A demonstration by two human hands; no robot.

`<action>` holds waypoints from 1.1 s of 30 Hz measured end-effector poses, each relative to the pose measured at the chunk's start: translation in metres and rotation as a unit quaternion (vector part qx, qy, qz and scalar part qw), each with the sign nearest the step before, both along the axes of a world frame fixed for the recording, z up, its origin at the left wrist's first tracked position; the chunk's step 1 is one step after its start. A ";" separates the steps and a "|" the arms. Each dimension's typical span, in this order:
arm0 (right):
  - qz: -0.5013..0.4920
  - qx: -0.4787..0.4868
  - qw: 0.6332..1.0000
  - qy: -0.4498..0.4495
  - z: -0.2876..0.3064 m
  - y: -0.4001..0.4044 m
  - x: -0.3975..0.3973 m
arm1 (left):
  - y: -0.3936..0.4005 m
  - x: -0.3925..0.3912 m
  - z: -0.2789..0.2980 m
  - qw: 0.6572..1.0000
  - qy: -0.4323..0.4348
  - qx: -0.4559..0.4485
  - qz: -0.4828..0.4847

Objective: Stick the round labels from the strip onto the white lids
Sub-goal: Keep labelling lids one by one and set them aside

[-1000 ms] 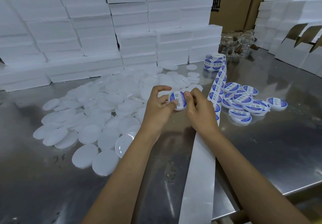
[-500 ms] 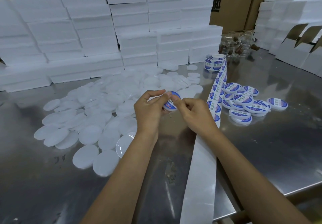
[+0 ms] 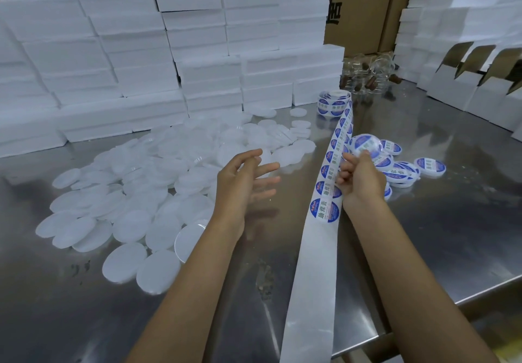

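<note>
Right hand point(image 3: 356, 177): pinches a labelled lid point(image 3: 366, 145) at its near edge, raised over the labelled pile point(image 3: 401, 169) to the right of the strip; judged to be on its way to that pile.
Left hand point(image 3: 245, 180): fingers spread wide and relaxed, holding nothing, hovering near the plain white lids point(image 3: 135, 193); judged well placed to take the next one.
Label strip point(image 3: 329, 182): runs from the far roll point(image 3: 333, 104) toward the near table edge between the two piles, within reach of either hand; far part carries round labels, near part is bare backing.
Table point(image 3: 452, 235): steel; plain stock left, finished stock right, so the two do not mix.
Progress: early; plain lids far outnumber labelled ones.
Risk: motion blur hides how the label sits on the held lid.
</note>
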State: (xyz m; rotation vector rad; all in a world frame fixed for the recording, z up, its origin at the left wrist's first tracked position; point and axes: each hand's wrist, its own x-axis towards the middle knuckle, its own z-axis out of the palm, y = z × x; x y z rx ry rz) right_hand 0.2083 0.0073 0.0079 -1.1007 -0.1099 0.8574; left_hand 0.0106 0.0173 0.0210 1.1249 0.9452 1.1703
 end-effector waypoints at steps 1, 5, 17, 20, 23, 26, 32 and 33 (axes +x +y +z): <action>-0.004 0.010 1.000 0.025 -0.001 0.000 0.003 | 0.000 0.000 -0.001 1.000 0.006 -0.002 -0.004; 0.008 0.013 0.999 0.045 0.000 -0.002 0.006 | 0.002 0.001 -0.005 1.000 0.024 -0.014 -0.011; 0.161 -0.153 0.701 -0.678 -0.007 0.056 0.003 | 0.010 0.017 -0.023 0.994 0.107 0.012 0.029; 0.200 -0.222 0.604 -0.739 -0.014 0.076 0.013 | 0.015 0.020 -0.027 0.992 0.118 0.022 0.029; 0.193 -0.224 0.602 -0.742 -0.018 0.088 0.020 | 0.018 0.023 -0.030 0.990 0.133 0.035 0.023; 0.189 -0.217 0.623 -0.727 -0.019 0.094 0.021 | 0.020 0.025 -0.032 0.989 0.140 0.042 0.025; 0.130 -0.179 0.668 -0.711 -0.018 0.089 0.017 | 0.018 0.024 -0.030 0.988 0.146 0.041 0.026; 0.110 -0.163 0.680 -0.706 -0.017 0.086 0.014 | 0.018 0.023 -0.030 0.988 0.145 0.041 0.026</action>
